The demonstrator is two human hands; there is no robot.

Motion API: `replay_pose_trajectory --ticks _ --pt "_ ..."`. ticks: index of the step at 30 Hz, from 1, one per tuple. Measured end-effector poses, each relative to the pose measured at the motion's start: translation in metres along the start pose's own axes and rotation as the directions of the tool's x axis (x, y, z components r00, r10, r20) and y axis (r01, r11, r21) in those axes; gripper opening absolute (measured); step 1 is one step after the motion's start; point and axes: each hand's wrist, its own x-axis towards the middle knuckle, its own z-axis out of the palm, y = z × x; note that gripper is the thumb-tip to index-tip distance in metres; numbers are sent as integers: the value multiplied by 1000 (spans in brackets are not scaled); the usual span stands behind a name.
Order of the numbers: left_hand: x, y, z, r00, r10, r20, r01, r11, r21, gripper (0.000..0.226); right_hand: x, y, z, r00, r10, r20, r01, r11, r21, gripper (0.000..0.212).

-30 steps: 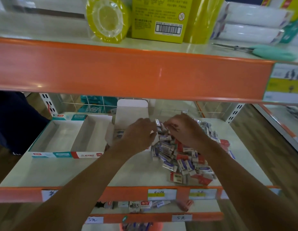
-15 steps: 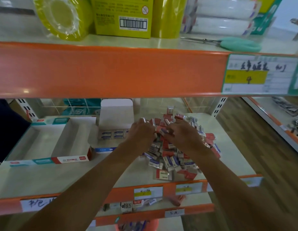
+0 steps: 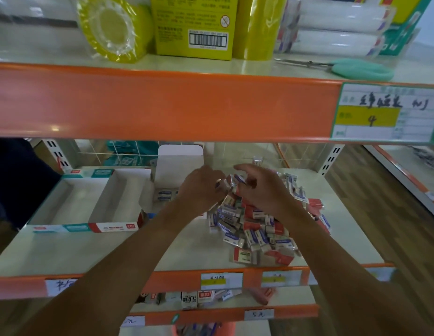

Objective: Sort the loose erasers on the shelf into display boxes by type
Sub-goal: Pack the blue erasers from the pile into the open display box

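Both grips are narrow and closed on stock. The left hand [image 3: 199, 190] has its fingers curled round a small clutch of erasers [image 3: 229, 184], and the right hand [image 3: 264, 192] pinches at the same clutch from the other side, forefinger lifted above it. How many pieces sit between the two hands is hard to say, as that patch is blurred.

A second ago both hands were down in the top of the pile [image 3: 257, 229], picking. They have since come up off it with the clutch, so a same-type handful looks gathered and ready to move.

The wrists stand close together, forearms reaching in under the upper shelf. The rest of the loose erasers lie heaped on the shelf [image 3: 186, 253] below the right hand. Just left of the left hand stands the open display box [image 3: 179, 163], a few blue-sleeved pieces [image 3: 165, 194] already in it. Further left are two bare boxes [image 3: 72, 202].
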Motion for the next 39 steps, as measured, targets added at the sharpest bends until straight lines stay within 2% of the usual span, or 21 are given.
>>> replay_pose_trajectory --ticks 3,6,11,13,16,20,23,27,32,35,39 --pt "-5 -17 -15 999 -39 -35 37 998 -60 20 8 -12 9 999 -13 43 12 1000 6 34" --pt "-10 -34 -29 992 -110 -61 99 983 -154 9 13 -27 19 996 13 87 -22 995 92 23" --pt "-21 -55 -49 954 -299 -36 253 862 -440 17 22 -52 34 995 -27 92 18 995 98 19" --pt "-24 -61 -54 945 -326 -14 282 839 -465 15 25 -58 40 996 -30 89 20 993 116 19" --pt "-28 -68 -59 949 -315 4 298 895 -333 16 30 -63 49 993 -29 117 14 992 127 16" --pt "-32 -75 -61 954 -298 42 301 935 -188 31 38 -66 60 986 -24 164 18 999 40 17" --pt "-35 -82 -58 964 -262 41 264 961 -83 27 42 -65 69 981 -16 194 17 1000 -3 24" --pt "-39 -87 -53 963 -268 30 268 963 18 22 44 -61 80 979 3 204 13 997 -76 25" --pt "-41 -95 -48 986 -158 51 146 971 187 39 43 -60 89 964 -36 265 89 977 -193 20" --pt "-42 -98 -44 987 -140 81 109 945 308 46 44 -60 95 963 -48 264 113 965 -237 21" --pt "-41 -103 -40 986 -149 81 110 926 361 55 46 -59 100 958 -64 280 143 952 -270 22"
